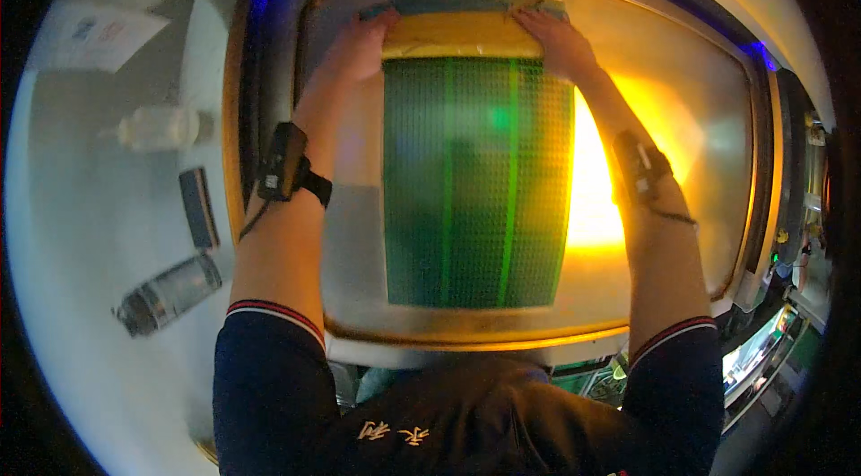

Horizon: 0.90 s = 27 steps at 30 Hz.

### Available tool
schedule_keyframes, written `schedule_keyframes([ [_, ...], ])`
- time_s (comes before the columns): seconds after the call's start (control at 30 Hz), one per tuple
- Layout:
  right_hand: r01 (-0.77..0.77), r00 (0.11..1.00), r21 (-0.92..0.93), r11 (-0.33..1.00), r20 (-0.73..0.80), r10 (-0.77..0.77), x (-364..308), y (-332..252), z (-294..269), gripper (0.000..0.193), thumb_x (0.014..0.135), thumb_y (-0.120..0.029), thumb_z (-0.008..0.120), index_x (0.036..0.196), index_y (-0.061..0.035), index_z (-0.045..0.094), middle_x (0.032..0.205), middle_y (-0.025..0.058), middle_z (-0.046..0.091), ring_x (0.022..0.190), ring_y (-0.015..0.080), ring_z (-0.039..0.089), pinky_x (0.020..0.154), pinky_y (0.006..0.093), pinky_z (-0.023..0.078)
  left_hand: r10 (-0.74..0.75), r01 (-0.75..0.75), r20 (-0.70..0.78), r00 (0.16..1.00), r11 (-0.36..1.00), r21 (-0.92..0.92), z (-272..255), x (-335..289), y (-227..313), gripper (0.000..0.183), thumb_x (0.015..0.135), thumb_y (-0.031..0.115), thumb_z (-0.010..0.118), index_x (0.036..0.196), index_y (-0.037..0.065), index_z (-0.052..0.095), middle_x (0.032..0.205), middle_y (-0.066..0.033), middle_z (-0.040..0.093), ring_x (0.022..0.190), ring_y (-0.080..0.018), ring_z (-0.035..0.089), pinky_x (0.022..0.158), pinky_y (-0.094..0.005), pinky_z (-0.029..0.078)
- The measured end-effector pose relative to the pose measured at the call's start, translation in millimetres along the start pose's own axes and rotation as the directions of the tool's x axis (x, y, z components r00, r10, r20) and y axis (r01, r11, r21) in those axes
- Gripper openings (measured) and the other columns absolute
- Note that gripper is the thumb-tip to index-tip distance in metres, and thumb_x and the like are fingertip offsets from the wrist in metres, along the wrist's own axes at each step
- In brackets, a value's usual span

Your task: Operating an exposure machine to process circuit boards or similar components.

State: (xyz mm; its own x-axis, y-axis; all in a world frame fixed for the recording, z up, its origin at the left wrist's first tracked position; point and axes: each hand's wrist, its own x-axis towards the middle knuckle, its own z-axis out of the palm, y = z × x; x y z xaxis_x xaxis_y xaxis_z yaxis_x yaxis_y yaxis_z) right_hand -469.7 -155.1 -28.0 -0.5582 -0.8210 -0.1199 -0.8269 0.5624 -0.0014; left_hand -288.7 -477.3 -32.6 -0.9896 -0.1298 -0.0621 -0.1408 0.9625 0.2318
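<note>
A long green panel (475,189) with a fine grid pattern and two brighter lengthwise stripes lies on the framed glass-like surface in front of me. Across its far part runs a yellow band (462,35), and a dark green strip of the panel shows beyond it. My left hand (366,38) is at the band's left end, its fingers blurred at the far corner. At the right end, my right hand (552,38) rests with fingers stretched over the band and the far edge. Whether either hand lifts the panel is not visible.
Strong yellow light shines right of the panel on the metal-framed surface (717,189). A raised frame surrounds it. On the white side surface at left are a squeeze bottle (160,129), a dark block (198,207) and a clear bottle (170,295). Straps with small devices (285,162) are on my forearms.
</note>
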Motion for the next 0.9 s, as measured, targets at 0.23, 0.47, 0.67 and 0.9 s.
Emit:
schedule_keyframes([
  [0.23, 0.081, 0.992, 0.008, 0.997, -0.100, -0.080, 55, 63, 33, 0.084, 0.074, 0.011, 0.054, 0.150, -0.0190, 0.036, 0.154, 0.0048, 0.039, 0.140, 0.0261, 0.039, 0.114, 0.0453, 0.034, -0.005, 0.000, 0.036, 0.999, 0.991, 0.135, 2, 58, -6, 0.071, 0.079, -0.003, 0.056, 0.145, 0.019, 0.044, 0.130, -0.0238, 0.058, 0.120, -0.0428, 0.055, 0.102, -0.0520, 0.046],
  [0.47, 0.024, 0.989, 0.041, 0.999, -0.149, -0.018, -44, -38, 7, 0.082, 0.074, 0.004, 0.060, 0.150, -0.0179, 0.036, 0.154, 0.0083, 0.038, 0.138, 0.0334, 0.040, 0.110, 0.0522, 0.036, 0.033, -0.029, -0.015, 0.999, 0.968, 0.249, 11, -40, 5, 0.082, 0.078, -0.004, 0.057, 0.153, 0.016, 0.029, 0.152, -0.0127, 0.040, 0.136, -0.0502, 0.035, 0.111, -0.0613, 0.029],
  [0.67, 0.136, 0.989, 0.077, 0.988, -0.076, -0.130, -267, -115, 33, 0.090, 0.072, -0.005, 0.069, 0.152, -0.0147, 0.029, 0.150, 0.0112, 0.041, 0.133, 0.0300, 0.044, 0.108, 0.0533, 0.033, -0.106, 0.088, 0.181, 0.978, 0.991, 0.105, 40, -270, 109, 0.072, 0.087, 0.005, 0.054, 0.153, 0.016, 0.027, 0.146, -0.0272, 0.041, 0.134, -0.0495, 0.038, 0.112, -0.0569, 0.031],
  [0.9, 0.157, 0.947, 0.326, 0.932, 0.217, -0.236, -545, -190, -9, 0.075, 0.078, -0.008, 0.061, 0.148, -0.0120, 0.037, 0.150, 0.0130, 0.042, 0.138, 0.0356, 0.042, 0.111, 0.0553, 0.034, 0.143, -0.084, 0.474, 0.869, 0.986, -0.142, 28, -509, 253, 0.080, 0.074, 0.001, 0.063, 0.149, 0.010, 0.036, 0.154, -0.0132, 0.037, 0.136, -0.0482, 0.037, 0.117, -0.0550, 0.024],
])
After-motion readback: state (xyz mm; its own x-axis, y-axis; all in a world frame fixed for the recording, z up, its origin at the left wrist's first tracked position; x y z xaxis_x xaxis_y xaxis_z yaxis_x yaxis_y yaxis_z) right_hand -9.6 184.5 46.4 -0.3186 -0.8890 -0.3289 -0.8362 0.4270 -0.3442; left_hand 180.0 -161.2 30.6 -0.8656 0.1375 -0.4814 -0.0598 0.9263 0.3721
